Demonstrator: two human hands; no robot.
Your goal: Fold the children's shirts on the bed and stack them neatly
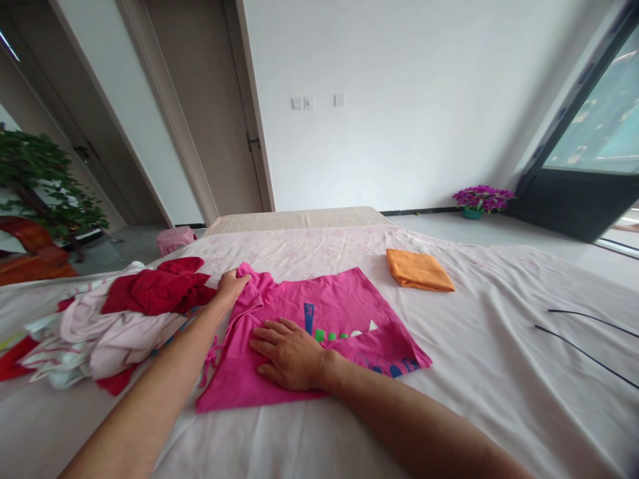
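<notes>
Shirt, magenta, printed, partly folded, laid at mid-width on a sheet, pale, floral. Left hand: fingers closed on the shirt's far left corner. Right hand: palm down, fingers a little spread, pressed flat on the fabric, holding nothing. Pile of clothes, red, pink and white, toward the sheet's left edge, near the shirt. Cloth, orange, folded, right of the shirt and closer to the far edge. Cords, two, dark, toward the right edge. Stool, pink, beyond the far left corner. Flowers, purple, green pot, on the floor by the wall.
</notes>
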